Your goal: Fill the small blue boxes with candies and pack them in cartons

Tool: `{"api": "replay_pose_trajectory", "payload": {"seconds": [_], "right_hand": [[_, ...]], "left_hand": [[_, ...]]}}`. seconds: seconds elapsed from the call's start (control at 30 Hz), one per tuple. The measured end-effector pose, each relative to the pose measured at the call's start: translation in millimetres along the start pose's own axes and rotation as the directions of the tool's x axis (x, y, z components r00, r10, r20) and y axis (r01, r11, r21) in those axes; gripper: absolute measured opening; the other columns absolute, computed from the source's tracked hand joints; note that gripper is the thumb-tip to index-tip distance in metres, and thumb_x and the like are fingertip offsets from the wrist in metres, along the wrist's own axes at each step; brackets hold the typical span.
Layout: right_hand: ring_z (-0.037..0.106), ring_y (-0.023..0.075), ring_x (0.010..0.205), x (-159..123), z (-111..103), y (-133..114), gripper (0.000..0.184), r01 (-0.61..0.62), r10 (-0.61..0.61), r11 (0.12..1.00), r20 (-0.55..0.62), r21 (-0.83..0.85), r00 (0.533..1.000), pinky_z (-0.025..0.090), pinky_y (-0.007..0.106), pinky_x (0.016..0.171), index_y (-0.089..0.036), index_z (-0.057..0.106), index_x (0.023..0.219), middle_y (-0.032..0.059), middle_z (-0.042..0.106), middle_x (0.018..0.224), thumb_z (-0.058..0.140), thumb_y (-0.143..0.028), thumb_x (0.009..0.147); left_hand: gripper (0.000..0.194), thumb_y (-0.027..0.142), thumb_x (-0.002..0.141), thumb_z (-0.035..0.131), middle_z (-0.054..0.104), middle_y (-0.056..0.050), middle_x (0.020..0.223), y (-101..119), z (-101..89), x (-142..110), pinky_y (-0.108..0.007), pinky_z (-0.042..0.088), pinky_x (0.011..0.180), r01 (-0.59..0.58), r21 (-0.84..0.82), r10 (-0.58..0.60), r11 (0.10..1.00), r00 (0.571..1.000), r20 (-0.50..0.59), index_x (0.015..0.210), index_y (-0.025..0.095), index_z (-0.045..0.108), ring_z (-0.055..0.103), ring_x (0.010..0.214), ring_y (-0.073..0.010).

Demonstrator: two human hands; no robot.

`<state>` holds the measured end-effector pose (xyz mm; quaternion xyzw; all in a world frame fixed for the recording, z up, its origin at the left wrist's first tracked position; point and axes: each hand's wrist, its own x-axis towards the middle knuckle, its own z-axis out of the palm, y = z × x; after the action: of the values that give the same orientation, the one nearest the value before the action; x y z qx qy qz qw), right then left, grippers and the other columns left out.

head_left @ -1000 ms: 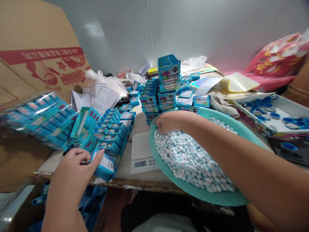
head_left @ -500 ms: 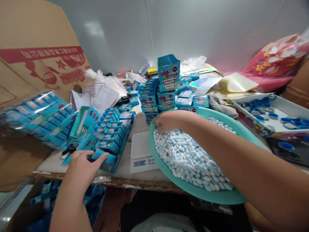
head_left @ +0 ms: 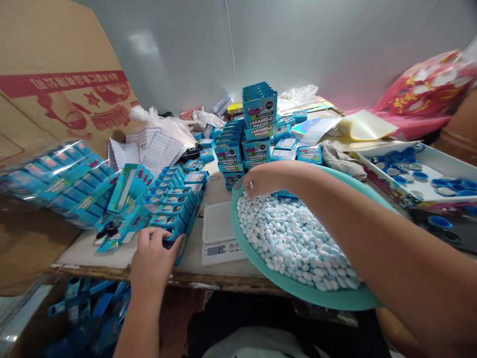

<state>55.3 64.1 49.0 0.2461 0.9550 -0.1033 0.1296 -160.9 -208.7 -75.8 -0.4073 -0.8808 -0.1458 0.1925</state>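
Note:
My left hand (head_left: 154,248) grips the nearest small blue candy box (head_left: 172,237) between thumb and fingers, at the front end of a tray of similar boxes (head_left: 175,201). Part of that box is hidden by my fingers. Over the far left rim of a turquoise basin (head_left: 257,263), my right hand (head_left: 263,180) is closed, with a white candy (head_left: 251,184) showing at its fingertips. White and pale blue candies (head_left: 298,243) fill the basin below it. A white scale (head_left: 218,223) stands between the tray and the basin, partly behind the basin's rim.
Stacked blue cartons (head_left: 260,114) stand behind the basin. Plastic-wrapped packs (head_left: 63,181) lean at the left by a big cardboard box (head_left: 55,59). A white tray (head_left: 439,174) of blue lids sits at the right. Below the table edge lie more blue boxes (head_left: 89,308).
My left hand has moved right, bringing the small box to the end of the row. My right hand has lifted slightly off the candies, and a white candy now shows at its fingertips.

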Motion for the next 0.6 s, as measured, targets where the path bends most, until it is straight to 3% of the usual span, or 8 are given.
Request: {"api": "replay_pose_trajectory", "payload": {"seconds": [0.17, 0.23, 0.33, 0.4, 0.47, 0.6], "right_hand": [[0.065, 0.0243, 0.085, -5.0, -3.1, 48.8, 0.026, -0.146, 0.145, 0.989, -0.144, 0.002, 0.979, 0.042, 0.032, 0.067, -0.022, 0.076, 0.106, 0.0081, 0.074, 0.104, 0.062, -0.041, 0.094], [0.066, 0.0242, 0.085, -8.3, 1.4, 66.8, 0.028, -0.223, 0.230, 0.973, -0.196, 0.058, 0.953, 0.043, 0.032, 0.067, -0.024, 0.075, 0.107, 0.0077, 0.074, 0.104, 0.064, -0.045, 0.093], [0.066, 0.0243, 0.088, -12.7, 11.2, 82.4, 0.035, -0.293, 0.315, 0.948, -0.251, 0.123, 0.915, 0.045, 0.032, 0.068, -0.023, 0.072, 0.115, 0.0084, 0.072, 0.110, 0.062, -0.049, 0.094], [0.066, 0.0261, 0.097, -14.0, 17.0, 86.9, 0.041, -0.309, 0.338, 0.941, -0.308, 0.141, 0.889, 0.048, 0.032, 0.073, -0.022, 0.070, 0.122, 0.0108, 0.070, 0.120, 0.059, -0.051, 0.095], [0.065, 0.0289, 0.107, -14.6, 21.1, 90.1, 0.046, -0.321, 0.356, 0.934, -0.341, 0.155, 0.870, 0.049, 0.034, 0.079, -0.021, 0.067, 0.128, 0.0137, 0.065, 0.131, 0.061, -0.052, 0.094], [0.068, 0.0304, 0.098, -17.6, 24.5, 96.6, 0.051, -0.331, 0.361, 0.930, -0.239, 0.157, 0.901, 0.049, 0.033, 0.073, -0.020, 0.071, 0.122, 0.0130, 0.072, 0.117, 0.071, -0.055, 0.085]], "left_hand": [[0.041, 0.060, 0.086, 0.067, 0.058, -0.010, 0.110, -14.6, 13.9, -3.7, -0.041, 0.052, 0.087, -0.085, -0.146, 0.058, 0.986, 0.983, -0.176, 0.098, 0.021, 0.066, 0.063, 0.099, -0.0294], [0.043, 0.058, 0.083, 0.072, 0.058, -0.008, 0.096, -19.3, 17.0, -4.2, -0.044, 0.051, 0.092, -0.098, -0.168, 0.052, 0.981, 0.965, -0.258, 0.103, 0.020, 0.066, 0.061, 0.103, -0.0318], [0.041, 0.047, 0.076, 0.083, 0.043, 0.002, 0.065, -13.8, 16.3, -2.6, -0.045, 0.050, 0.088, -0.131, -0.202, 0.021, 0.970, 0.881, -0.473, 0.102, 0.021, 0.065, 0.056, 0.084, -0.0294], [0.036, 0.038, 0.073, 0.087, 0.039, 0.005, 0.060, 3.5, 12.6, 1.0, -0.043, 0.050, 0.083, -0.219, -0.251, 0.034, 0.943, 0.814, -0.580, 0.096, 0.022, 0.064, 0.051, 0.075, -0.0253], [0.033, 0.032, 0.073, 0.086, 0.048, 0.001, 0.069, 31.9, 7.8, 6.7, -0.039, 0.051, 0.078, -0.331, -0.341, 0.059, 0.880, 0.788, -0.613, 0.094, 0.022, 0.063, 0.052, 0.077, -0.0232], [0.028, 0.021, 0.080, 0.079, 0.055, -0.005, 0.105, 100.1, 2.2, 20.3, -0.030, 0.053, 0.066, -0.460, -0.607, 0.087, 0.648, 0.837, -0.541, 0.103, 0.021, 0.062, 0.057, 0.079, -0.0159]]}}
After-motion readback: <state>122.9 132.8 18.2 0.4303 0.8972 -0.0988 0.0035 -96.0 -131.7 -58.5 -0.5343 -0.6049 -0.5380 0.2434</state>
